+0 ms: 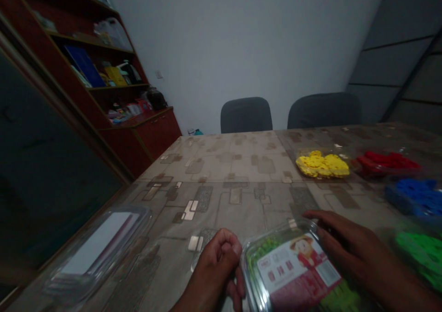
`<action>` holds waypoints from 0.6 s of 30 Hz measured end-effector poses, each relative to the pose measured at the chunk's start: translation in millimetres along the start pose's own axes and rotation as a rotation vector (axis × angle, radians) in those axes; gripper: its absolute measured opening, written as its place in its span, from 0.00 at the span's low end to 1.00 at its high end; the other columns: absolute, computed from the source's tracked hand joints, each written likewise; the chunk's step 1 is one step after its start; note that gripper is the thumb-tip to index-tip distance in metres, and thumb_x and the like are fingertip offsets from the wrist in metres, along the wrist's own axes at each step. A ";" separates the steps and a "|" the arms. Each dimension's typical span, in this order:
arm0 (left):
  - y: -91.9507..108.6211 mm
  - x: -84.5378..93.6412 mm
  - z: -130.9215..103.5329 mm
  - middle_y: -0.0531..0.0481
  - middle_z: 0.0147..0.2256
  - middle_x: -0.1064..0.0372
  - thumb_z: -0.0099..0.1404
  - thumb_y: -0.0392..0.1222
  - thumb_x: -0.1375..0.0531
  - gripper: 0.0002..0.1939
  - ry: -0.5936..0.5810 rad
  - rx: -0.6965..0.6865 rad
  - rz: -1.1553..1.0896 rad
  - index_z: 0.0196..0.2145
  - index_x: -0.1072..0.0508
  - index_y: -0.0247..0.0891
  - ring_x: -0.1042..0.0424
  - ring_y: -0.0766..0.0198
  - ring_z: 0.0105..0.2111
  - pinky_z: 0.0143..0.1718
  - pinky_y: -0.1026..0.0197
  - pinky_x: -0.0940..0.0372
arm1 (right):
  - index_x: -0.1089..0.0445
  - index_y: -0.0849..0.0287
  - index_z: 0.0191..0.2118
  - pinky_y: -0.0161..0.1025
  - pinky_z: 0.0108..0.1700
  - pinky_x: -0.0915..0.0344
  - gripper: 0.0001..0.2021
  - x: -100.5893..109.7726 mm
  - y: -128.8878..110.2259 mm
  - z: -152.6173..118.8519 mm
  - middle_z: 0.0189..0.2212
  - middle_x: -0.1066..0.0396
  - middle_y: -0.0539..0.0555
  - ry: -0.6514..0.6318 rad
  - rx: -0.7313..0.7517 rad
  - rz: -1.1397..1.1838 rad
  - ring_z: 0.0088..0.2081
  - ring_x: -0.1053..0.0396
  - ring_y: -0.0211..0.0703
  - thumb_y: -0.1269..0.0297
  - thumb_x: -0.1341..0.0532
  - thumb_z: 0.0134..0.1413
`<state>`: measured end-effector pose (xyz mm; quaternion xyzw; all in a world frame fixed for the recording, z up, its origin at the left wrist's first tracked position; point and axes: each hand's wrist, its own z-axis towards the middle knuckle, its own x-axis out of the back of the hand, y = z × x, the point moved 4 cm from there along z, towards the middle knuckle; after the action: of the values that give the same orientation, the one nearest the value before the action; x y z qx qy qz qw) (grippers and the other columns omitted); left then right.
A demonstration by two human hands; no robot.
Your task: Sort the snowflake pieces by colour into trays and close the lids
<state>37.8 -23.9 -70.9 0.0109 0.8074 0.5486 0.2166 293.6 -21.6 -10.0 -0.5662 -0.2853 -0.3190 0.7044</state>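
Observation:
A clear plastic box (293, 273) with a pink and white label lies near the table's front edge, light green pieces showing through its lid. My left hand (221, 266) is at the box's left side, its fingers curled in; whether they pinch anything is hidden. Along the box's right side rests my right hand (355, 247), fingers extended over the rim and apart from the thumb side. At the left of the table lies another clear container or lid (100, 252) with a white label.
Clear trays hold yellow pieces (322, 164), red pieces (386, 163), blue pieces (416, 196) and green pieces (421, 254) on the right. Two grey chairs (247, 114) stand behind the patterned table (221, 192). A red-brown shelf unit (155, 132) is at the left.

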 end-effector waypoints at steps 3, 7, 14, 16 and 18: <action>-2.0 0.8 2.6 0.56 0.13 0.32 0.56 0.61 0.35 0.24 0.006 0.009 -0.037 0.28 0.39 0.40 0.41 0.74 0.09 0.09 0.74 0.43 | 0.24 0.60 0.46 0.49 0.42 0.25 0.23 0.1 -0.8 0.5 0.44 0.22 0.63 -0.005 -0.027 0.010 0.42 0.23 0.57 0.52 0.48 0.57; 0.6 -0.9 3.5 0.57 0.13 0.33 0.59 0.61 0.37 0.22 0.024 0.014 -0.023 0.29 0.37 0.39 0.43 0.74 0.08 0.08 0.75 0.46 | 0.24 0.59 0.47 0.49 0.44 0.26 0.22 0.7 -1.1 -0.6 0.45 0.22 0.62 -0.006 -0.028 0.046 0.44 0.23 0.57 0.53 0.48 0.57; 5.1 -3.9 3.9 0.58 0.13 0.35 0.59 0.60 0.37 0.22 0.045 0.051 0.001 0.28 0.36 0.38 0.43 0.75 0.09 0.08 0.76 0.46 | 0.26 0.51 0.51 0.44 0.44 0.26 0.22 1.6 -4.3 -8.9 0.44 0.23 0.58 -0.094 0.001 0.066 0.45 0.25 0.52 0.54 0.50 0.59; 5.2 -3.0 5.0 0.58 0.13 0.35 0.59 0.59 0.37 0.22 0.046 0.048 0.006 0.27 0.37 0.38 0.42 0.75 0.09 0.08 0.75 0.46 | 0.25 0.50 0.50 0.42 0.43 0.26 0.21 4.0 -8.9 -11.6 0.42 0.23 0.57 -0.073 0.005 0.099 0.44 0.25 0.52 0.54 0.50 0.59; 5.6 -2.1 6.3 0.57 0.12 0.34 0.60 0.58 0.37 0.21 0.038 0.030 0.016 0.26 0.37 0.38 0.42 0.75 0.09 0.08 0.76 0.47 | 0.24 0.49 0.48 0.41 0.42 0.26 0.20 6.8 -13.9 -12.6 0.42 0.23 0.57 -0.044 0.001 0.130 0.43 0.25 0.52 0.53 0.49 0.59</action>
<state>40.8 -16.7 -67.1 0.0103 0.8195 0.5382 0.1965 287.6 -37.0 1.2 -0.5902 -0.2636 -0.2598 0.7174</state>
